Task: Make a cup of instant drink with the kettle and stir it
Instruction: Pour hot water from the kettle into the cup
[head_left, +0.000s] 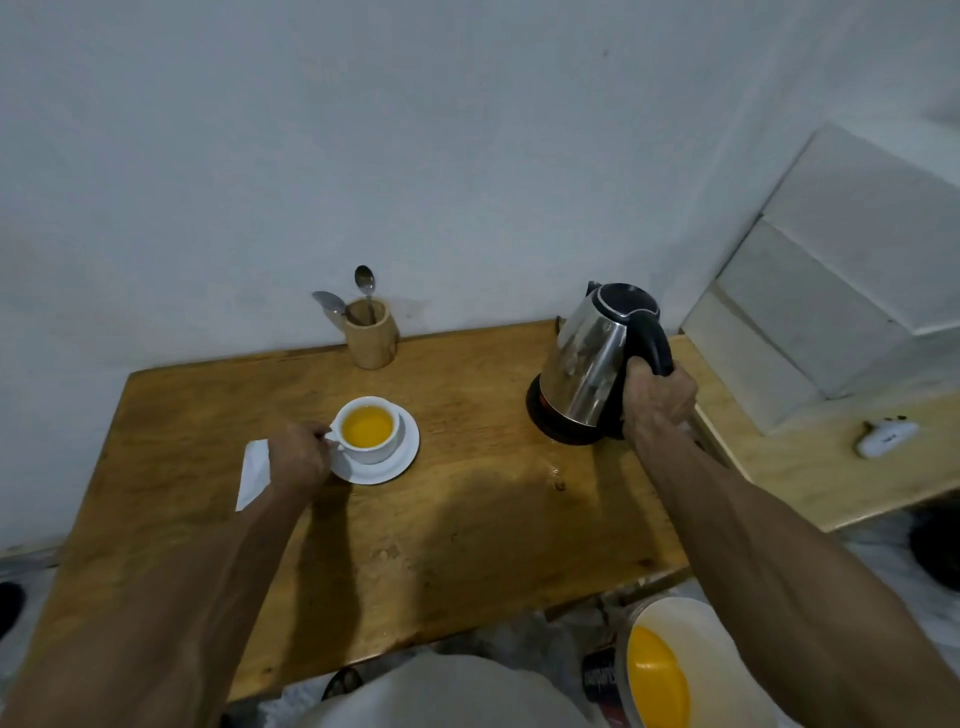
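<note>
One cup (370, 430) of orange liquid stood on a white saucer (402, 457) near the middle of the wooden table (467, 519), toward its left. The left hand (298, 457) was closed on the cup's handle. To the right, the steel kettle (592, 364) leaned slightly on its black base (550, 434), near the table's right edge, and the right hand (657, 400) gripped its black handle. A white sachet (253, 470) lay just left of the left hand, partly under it. At the back edge stood a wooden holder (370, 338) with two spoons (365, 286), close against a bare white wall (415, 130). The tabletop was worn and stained, with a small wet patch (556, 475) in front of the kettle. A paler shelf (831, 467) adjoined on the right, bearing a small white device (885, 439) and white steps (831, 291) behind. Below the table's near edge sat a bucket (680, 670) holding orange liquid.
</note>
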